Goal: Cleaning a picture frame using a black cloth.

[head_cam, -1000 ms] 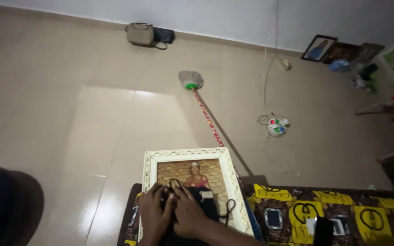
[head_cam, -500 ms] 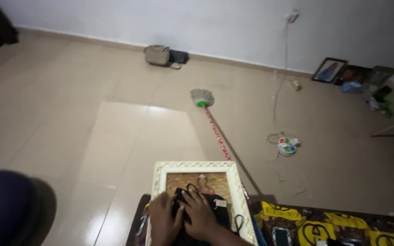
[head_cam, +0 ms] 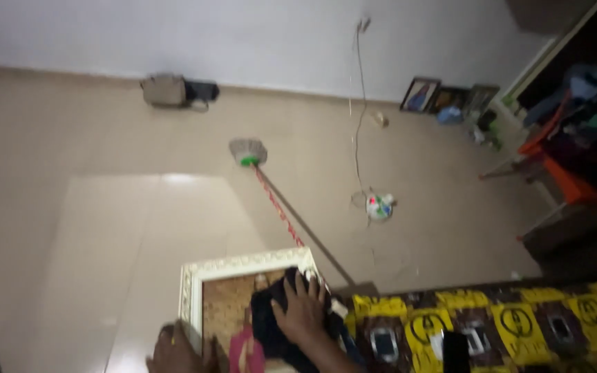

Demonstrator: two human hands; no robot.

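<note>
A picture in an ornate white frame [head_cam: 243, 264] lies at the bottom centre, its right side resting on a yellow-and-brown patterned cloth [head_cam: 513, 314]. My right hand [head_cam: 302, 309] presses a dark cloth [head_cam: 267, 326] onto the picture's glass near its upper right corner. My left hand [head_cam: 174, 352] grips the frame's left edge at the bottom of the view, partly cut off. The lower part of the frame is out of view.
A mop [head_cam: 248, 150] with a red patterned handle lies on the tiled floor and runs toward the frame. A bag [head_cam: 164, 90] sits by the wall. An extension socket [head_cam: 379, 206], leaning pictures [head_cam: 419, 95], an orange chair [head_cam: 564, 181] and a dark phone [head_cam: 455, 351] are to the right.
My left hand left the dark cloth and went to the frame's left edge. My right hand slid the cloth toward the picture's upper right. The view swung and tilted.
</note>
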